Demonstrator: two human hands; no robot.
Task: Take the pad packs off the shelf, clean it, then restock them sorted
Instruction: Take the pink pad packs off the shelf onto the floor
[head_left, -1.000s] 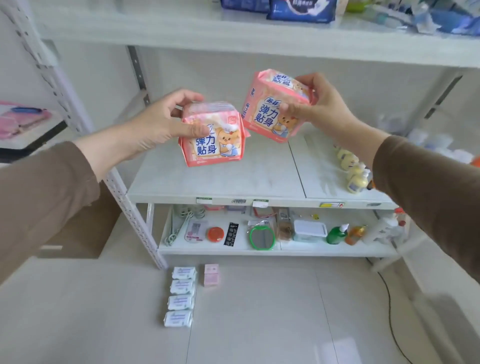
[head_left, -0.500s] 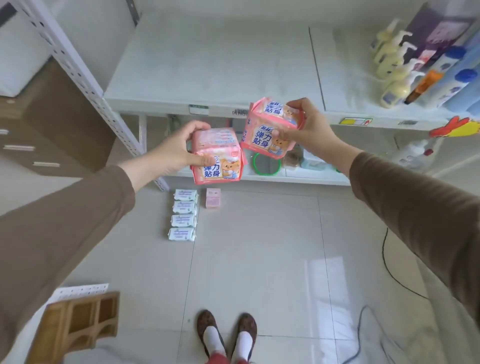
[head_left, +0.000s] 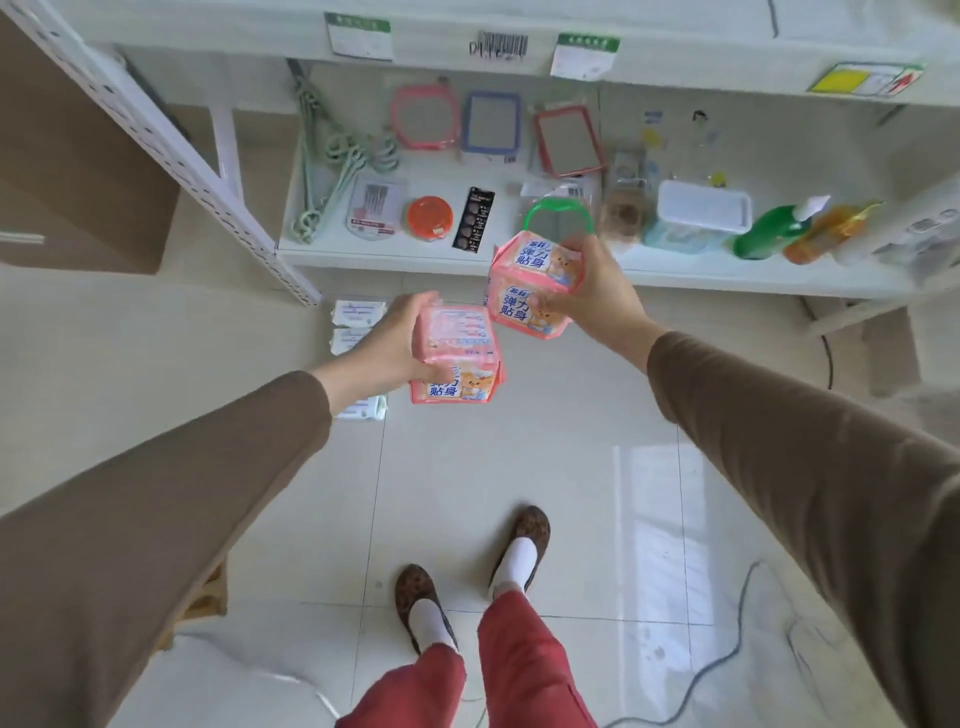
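A: Holding one pink pad pack (head_left: 457, 358) in left hand (head_left: 397, 343), fingers wrapped over the top, thumb across the printed front. Second pink pad pack (head_left: 530, 288) in right hand (head_left: 592, 296), fingers curled round its right side.

B: Both packs airborne?

A: Yes, out over the floor (head_left: 519, 457), in front of the bottom shelf (head_left: 467, 257). Touching or nearly touching at a corner, can't say which.

B: Drop spot?

A: Probably the white pad packs (head_left: 358, 314) lying on the floor in a column, beyond and below left hand, mostly hidden by that wrist. Only three partly visible.

B: Which hand nearer?

A: Left, clearly. Almost directly over the white column. Right hand further right, closer to the shelf edge.

B: Pack orientation?

A: Left pack held upright, printed face toward camera, long side roughly across the view. Right pack tilted, top leaning away to the right.

B: Stage?

A: Looks like unloading, not yet cleaning. Upper shelf (head_left: 675, 52) edge at top of frame, labels (head_left: 358, 36) on its lip, surface mostly out of view.

B: Next move needs?

A: Lowering straight down, setting pink apart from white to keep sorts separate. Bending required, feet (head_left: 519, 545) well back from the pile.

B: Risk?

A: Cable (head_left: 727, 670) on floor right of feet. Soft packs, slip unlikely.
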